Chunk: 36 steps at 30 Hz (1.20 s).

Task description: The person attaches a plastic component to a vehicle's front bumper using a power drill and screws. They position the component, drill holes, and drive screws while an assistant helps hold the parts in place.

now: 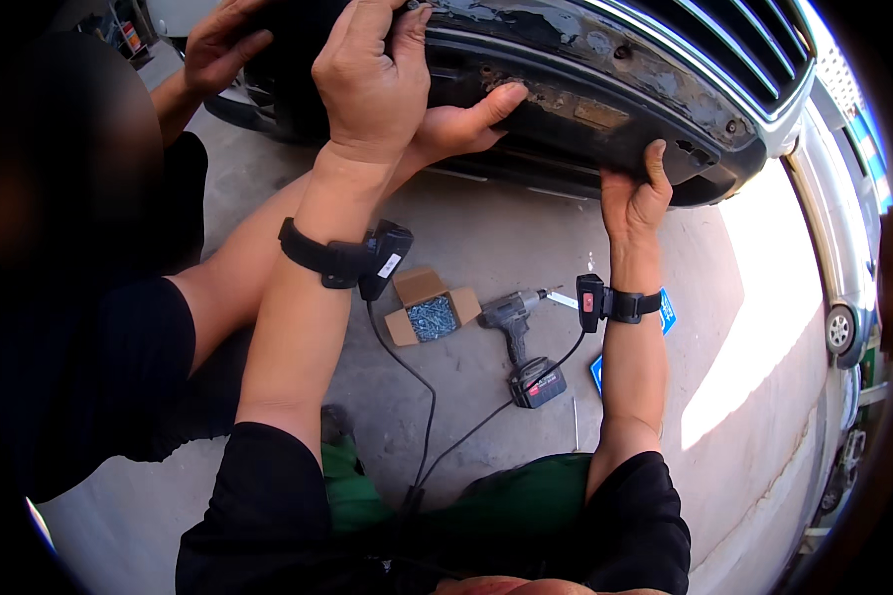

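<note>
Clasping the black bumper [585, 109], the left hand [372, 74] curls over its top (full grip) while the right hand [635, 193] clamps its lower edge.

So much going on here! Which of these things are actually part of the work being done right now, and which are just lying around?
In use:
- car bumper, gripped by the left hand and right hand
- a co-worker's hands, also on the bumper

Lying about on the concrete floor:
- cordless drill
- open cardboard box of screws
- blue cards
</note>
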{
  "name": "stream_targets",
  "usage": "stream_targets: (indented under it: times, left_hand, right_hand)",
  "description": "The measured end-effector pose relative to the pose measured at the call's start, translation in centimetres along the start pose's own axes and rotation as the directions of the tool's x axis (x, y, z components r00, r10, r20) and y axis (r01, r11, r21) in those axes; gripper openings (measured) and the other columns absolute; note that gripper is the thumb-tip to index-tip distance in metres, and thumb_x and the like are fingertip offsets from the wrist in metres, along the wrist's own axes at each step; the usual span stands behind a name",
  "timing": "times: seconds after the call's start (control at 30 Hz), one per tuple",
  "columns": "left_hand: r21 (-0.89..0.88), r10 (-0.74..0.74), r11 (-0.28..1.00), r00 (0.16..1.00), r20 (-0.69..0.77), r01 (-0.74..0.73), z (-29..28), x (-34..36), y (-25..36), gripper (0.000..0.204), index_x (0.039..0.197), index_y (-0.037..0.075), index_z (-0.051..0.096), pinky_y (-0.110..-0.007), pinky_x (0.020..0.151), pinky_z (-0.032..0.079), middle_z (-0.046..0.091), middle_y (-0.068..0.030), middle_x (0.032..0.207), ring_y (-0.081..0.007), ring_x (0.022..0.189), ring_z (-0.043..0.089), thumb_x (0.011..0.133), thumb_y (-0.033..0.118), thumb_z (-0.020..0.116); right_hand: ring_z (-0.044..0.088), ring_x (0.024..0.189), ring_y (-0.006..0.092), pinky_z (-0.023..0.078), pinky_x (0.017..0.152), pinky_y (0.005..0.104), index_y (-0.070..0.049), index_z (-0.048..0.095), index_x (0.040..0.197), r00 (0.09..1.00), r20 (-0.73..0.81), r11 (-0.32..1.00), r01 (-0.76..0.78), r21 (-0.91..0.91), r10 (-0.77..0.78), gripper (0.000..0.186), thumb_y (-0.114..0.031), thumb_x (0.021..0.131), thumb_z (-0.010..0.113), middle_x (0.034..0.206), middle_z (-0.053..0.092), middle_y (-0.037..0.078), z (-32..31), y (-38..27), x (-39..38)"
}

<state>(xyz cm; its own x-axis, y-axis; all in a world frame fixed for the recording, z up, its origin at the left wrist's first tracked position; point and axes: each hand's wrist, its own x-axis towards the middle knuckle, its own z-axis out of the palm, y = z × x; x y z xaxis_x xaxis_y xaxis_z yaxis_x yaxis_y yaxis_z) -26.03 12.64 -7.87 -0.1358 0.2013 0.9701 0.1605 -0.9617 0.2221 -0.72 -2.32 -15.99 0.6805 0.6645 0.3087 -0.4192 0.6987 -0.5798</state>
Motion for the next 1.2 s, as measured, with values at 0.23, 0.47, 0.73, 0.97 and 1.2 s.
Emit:
stream_targets:
  times: [0.23, 0.47, 0.73, 0.97, 1.2]
  left_hand:
    - [0.049, 0.040, 0.998, 0.999, 0.011, -0.040, 0.5, -0.3, -1.4, 0.014, 0.109, 0.004, 0.072, -0.024, 0.079, 0.053, 0.074, -0.0049, 0.098, -0.0120, 0.088, 0.068, 0.095, 0.007, 0.067]
    - [-0.042, -0.081, 0.996, 0.996, -0.026, 0.080, 1.1, -0.9, -1.3, 0.011, 0.103, 0.003, 0.073, -0.024, 0.075, 0.054, 0.074, -0.0048, 0.095, -0.0111, 0.082, 0.068, 0.094, 0.007, 0.069]
    - [0.074, -0.126, 0.989, 0.992, 0.003, 0.125, 0.7, -1.0, -0.4, 0.012, 0.106, 0.002, 0.071, -0.024, 0.080, 0.053, 0.074, -0.0064, 0.096, -0.0122, 0.086, 0.068, 0.096, 0.006, 0.066]
    - [0.105, -0.122, 0.987, 0.993, -0.004, 0.121, 0.8, -0.6, 0.4, 0.013, 0.107, 0.002, 0.070, -0.026, 0.080, 0.053, 0.073, -0.0071, 0.097, -0.0150, 0.087, 0.069, 0.096, 0.008, 0.067]
    - [0.112, -0.109, 0.988, 0.994, -0.002, 0.109, 0.7, -0.6, 0.6, 0.013, 0.106, 0.002, 0.070, -0.029, 0.080, 0.054, 0.073, -0.0086, 0.098, -0.0196, 0.089, 0.070, 0.095, 0.007, 0.067]
  right_hand:
    - [0.059, 0.120, 0.0265, 0.046, 0.105, 0.0481, -0.006, 0.055, 0.133, 0.985, 0.077, 0.965, -0.137, -0.222, 0.157, 0.046, -0.029, 0.096, 0.068, 0.129, 0.062, 0.009, -1.5, -1.3, -0.5]
    - [0.067, 0.100, 0.0239, 0.053, 0.088, 0.0358, 0.005, 0.057, 0.126, 0.905, -0.087, 0.519, -0.315, -0.794, 0.416, 0.052, -0.028, 0.089, 0.074, 0.110, 0.068, 0.016, -5.9, -1.1, -4.3]
    - [0.065, 0.110, 0.0372, 0.052, 0.093, 0.0433, 0.007, 0.054, 0.120, 0.628, -0.474, -0.649, 0.064, -0.758, 0.616, 0.072, -0.050, 0.081, 0.074, 0.115, 0.067, 0.023, -19.1, 5.0, -18.0]
    - [0.066, 0.112, 0.0344, 0.053, 0.094, 0.0413, 0.009, 0.048, 0.125, 0.526, -0.588, -0.702, 0.023, -0.712, 0.614, 0.067, -0.038, 0.082, 0.070, 0.117, 0.066, 0.025, -20.2, 7.1, -22.7]
    - [0.065, 0.112, 0.0385, 0.053, 0.094, 0.0441, 0.015, 0.040, 0.127, 0.735, -0.512, -0.570, -0.208, -0.795, 0.445, 0.063, -0.024, 0.082, 0.062, 0.115, 0.065, 0.028, -25.7, 13.6, -24.6]
